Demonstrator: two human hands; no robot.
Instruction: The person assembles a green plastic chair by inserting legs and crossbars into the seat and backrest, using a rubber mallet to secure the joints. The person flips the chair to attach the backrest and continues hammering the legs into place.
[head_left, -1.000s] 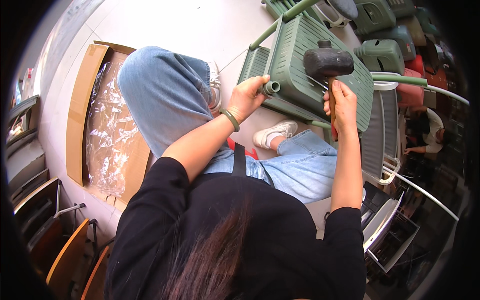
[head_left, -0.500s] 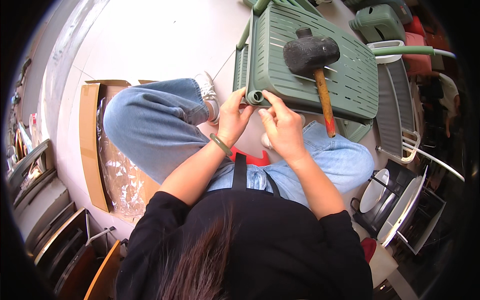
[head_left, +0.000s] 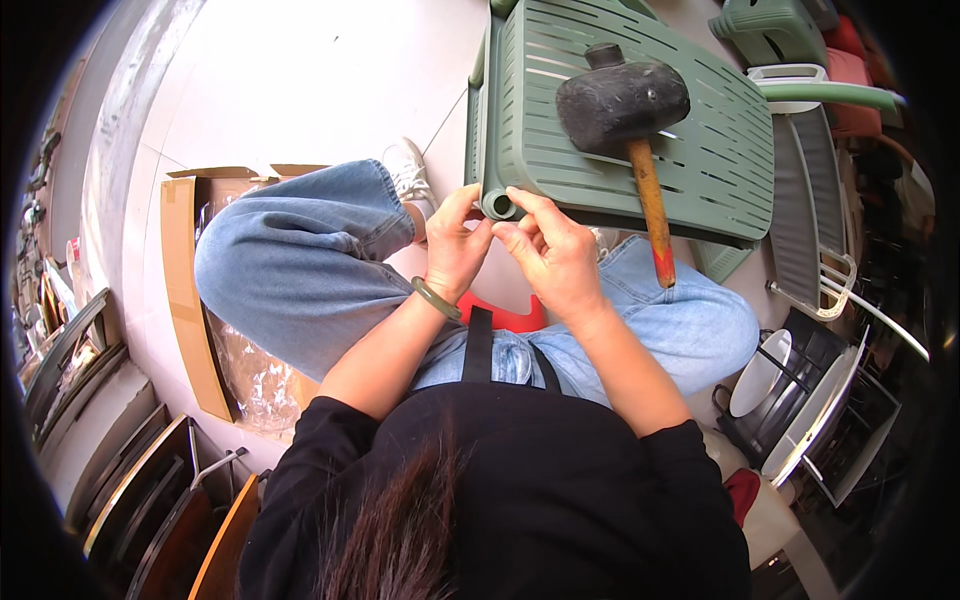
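The green slatted seat [head_left: 640, 120] lies across the person's knees, its near edge towards the body, and on top of it rests the black mallet [head_left: 628, 110], head up the panel, wooden handle running down to the right and past the edge, nobody holding it. Down at the near left corner sits the open socket [head_left: 498, 206], a round tube end, and that's where the work is. Both hands are right on it: the left hand [head_left: 452, 252] pinches in from the left, thumb and fingertips closed at the socket's rim; the right hand [head_left: 552, 252] curls in from the right, fingers bunched at the same spot. Whether something small sits between the fingers, I cannot tell. This looks like fitting or checking at the socket. The next move wants fine fingertip alignment, seat held steady.
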